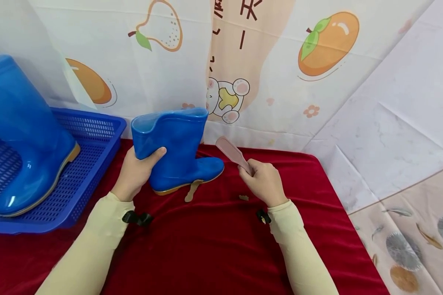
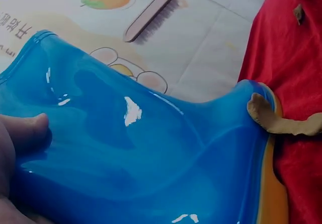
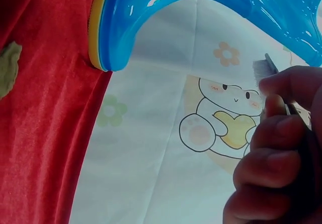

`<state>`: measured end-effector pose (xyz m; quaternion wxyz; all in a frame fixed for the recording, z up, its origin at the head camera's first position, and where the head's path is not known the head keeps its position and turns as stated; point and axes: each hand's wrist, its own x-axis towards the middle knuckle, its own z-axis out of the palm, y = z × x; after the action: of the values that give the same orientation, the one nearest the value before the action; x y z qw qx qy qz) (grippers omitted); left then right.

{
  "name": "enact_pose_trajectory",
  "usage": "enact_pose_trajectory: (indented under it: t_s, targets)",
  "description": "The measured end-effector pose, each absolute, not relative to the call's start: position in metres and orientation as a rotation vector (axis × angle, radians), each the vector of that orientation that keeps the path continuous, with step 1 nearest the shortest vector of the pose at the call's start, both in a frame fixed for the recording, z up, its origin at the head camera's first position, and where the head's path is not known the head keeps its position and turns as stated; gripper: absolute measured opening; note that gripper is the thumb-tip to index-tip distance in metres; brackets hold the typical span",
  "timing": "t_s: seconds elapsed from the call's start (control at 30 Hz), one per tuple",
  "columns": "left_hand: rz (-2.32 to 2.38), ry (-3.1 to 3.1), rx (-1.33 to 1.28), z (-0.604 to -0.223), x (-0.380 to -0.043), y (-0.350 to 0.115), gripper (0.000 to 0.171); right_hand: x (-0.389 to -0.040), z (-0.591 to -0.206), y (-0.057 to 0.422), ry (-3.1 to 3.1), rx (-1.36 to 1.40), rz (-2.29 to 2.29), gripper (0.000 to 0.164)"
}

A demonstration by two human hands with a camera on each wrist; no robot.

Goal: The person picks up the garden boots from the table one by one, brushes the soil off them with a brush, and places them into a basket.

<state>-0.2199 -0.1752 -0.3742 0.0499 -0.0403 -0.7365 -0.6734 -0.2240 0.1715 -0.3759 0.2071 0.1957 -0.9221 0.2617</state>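
Across the red-draped bench (image 1: 214, 254), I see a blue basket (image 1: 108, 153), cut off at left, and in it a blue boot (image 1: 26, 123), also cropped. Beside it, the second boot (image 1: 179, 147) is gripped by the left hand (image 1: 137, 170), whose far fingers are hidden from me. The right hand (image 1: 266, 182) curls its fingers round a brush (image 1: 231, 150), its bristles hidden in the head view. A brown strip (image 1: 194, 188) touches the second boot's sole edge, stuck or not I can't tell; a small scrap (image 1: 243, 197) lies nearby.
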Motion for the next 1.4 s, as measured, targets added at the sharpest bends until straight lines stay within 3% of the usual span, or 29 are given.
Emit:
enact_pose_trajectory:
  t_s: [0.53, 0.8, 0.97, 1.17, 1.33, 1.4]
  targets:
    - [-2.406, -1.749, 0.024, -0.372, -0.216, -0.156, 0.058, -0.228, -0.378, 0.172, -2.51, 0.578, 0.72, 0.039]
    - [-2.366, -2.084, -0.008, -0.374, -0.216, -0.154, 0.078, -0.227, -0.378, 0.172, -2.504, 0.569, 0.727, 0.04]
    - [-2.299, -2.187, -0.038, -0.375, -0.216, -0.157, 0.08, -0.226, -0.379, 0.171, -2.49, 0.583, 0.739, 0.04]
    - [-2.351, -2.16, -0.032, -0.377, -0.217, -0.159, 0.076, -0.219, -0.376, 0.164, -2.403, 0.618, 0.854, 0.021]
    - [-2.352, -2.137, -0.065, -0.379, -0.217, -0.159, 0.074, -0.207, -0.368, 0.143, -2.291, 0.822, 0.99, 0.005]
    - [-2.344, -2.138, -0.078, -0.38, -0.217, -0.159, 0.074, -0.204, -0.365, 0.13, -2.289, 0.915, 0.984, 0.008]
